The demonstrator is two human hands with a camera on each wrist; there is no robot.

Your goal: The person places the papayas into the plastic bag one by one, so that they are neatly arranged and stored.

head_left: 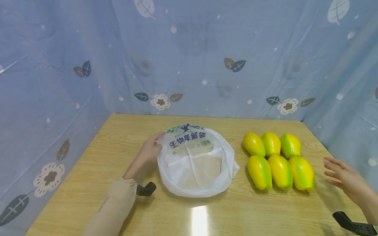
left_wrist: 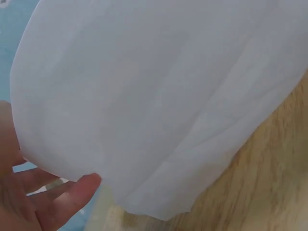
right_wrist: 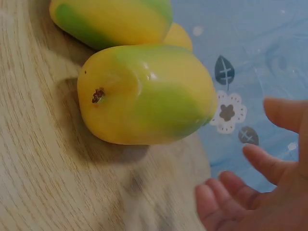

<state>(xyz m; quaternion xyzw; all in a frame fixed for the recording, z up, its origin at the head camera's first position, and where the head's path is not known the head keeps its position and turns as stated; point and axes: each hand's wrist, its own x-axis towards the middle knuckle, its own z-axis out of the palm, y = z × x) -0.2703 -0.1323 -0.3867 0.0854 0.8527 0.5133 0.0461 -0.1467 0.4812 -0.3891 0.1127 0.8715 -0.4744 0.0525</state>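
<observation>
bag: white, on the table, left of six yellow-green fruits | my left grip: pinching the bag's left edge | my right grip: fingers loosely spread, just right of the fruits

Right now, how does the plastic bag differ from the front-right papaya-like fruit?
The white plastic bag carries printed characters; the front-right papaya-like fruit is yellow and green. The bag is thin and creased, the fruit plump and smooth. The left hand touches the bag; no hand touches the fruit. Both are on the wooden table.
</observation>
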